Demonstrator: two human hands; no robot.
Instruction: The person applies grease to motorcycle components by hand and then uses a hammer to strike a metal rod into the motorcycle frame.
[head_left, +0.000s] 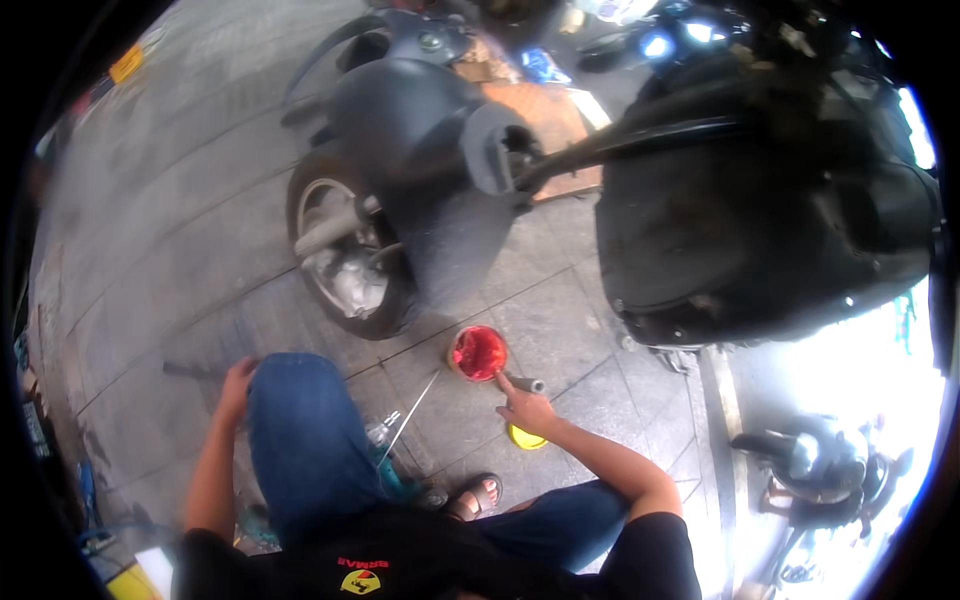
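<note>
A round tub of red grease stands on the paved floor in front of me. My right hand reaches to its near right rim, index finger stretched out and its tip at the grease. Just beyond that hand is a short grey metal tube; whether the hand touches it I cannot tell. A yellow lid lies below the right wrist, partly covered. Beside my left knee, my left hand closes on a dark bar-like thing pointing left, its kind too blurred to tell.
A dark scooter with its wheel stands ahead. A large black vehicle part fills the right. A thin pale rod and a teal power tool lie near my sandalled foot. Cardboard lies behind the scooter.
</note>
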